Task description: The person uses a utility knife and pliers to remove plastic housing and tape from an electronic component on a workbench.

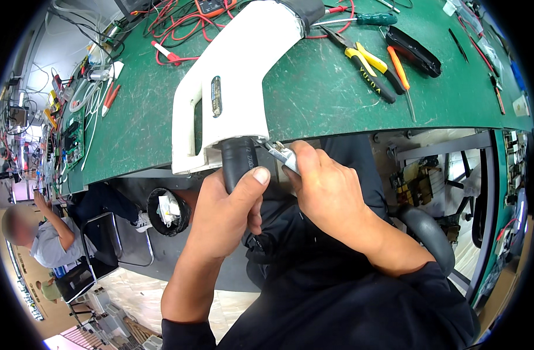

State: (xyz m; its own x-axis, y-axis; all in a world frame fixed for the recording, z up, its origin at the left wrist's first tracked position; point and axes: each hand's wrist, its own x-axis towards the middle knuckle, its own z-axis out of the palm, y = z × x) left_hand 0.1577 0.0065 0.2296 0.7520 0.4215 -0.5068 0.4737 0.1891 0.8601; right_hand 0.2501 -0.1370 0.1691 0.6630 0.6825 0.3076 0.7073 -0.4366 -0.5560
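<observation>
We have the white plug housing (235,81) lying across the near edge of the green bench (313,99), its handle end overhanging toward us. Our left hand (223,213) is clenched round the black cable (239,166) just below the housing's base, thumb up along the sleeve. Our right hand (325,189) grips a small metal tool (281,154), pinched between thumb and fingers, with its tip set against the housing's base right beside the cable entry.

As we judge it, the work is at the cable end of the housing: the shell looks whole and closed, the cable is seated in it, and the tool is at the joint. Whether a fastener there is being loosened or tightened we cannot tell; the tip itself is too small to read. Nothing removed from the housing lies on the bench that we can see.

Beyond the housing, to its right, lie yellow-handled pliers (366,70), an orange screwdriver (400,70) and a green screwdriver (360,20), all untouched. Red leads (179,29) trail to the housing's left. Far left of the housing, another person (36,233) sits at a separate place.
</observation>
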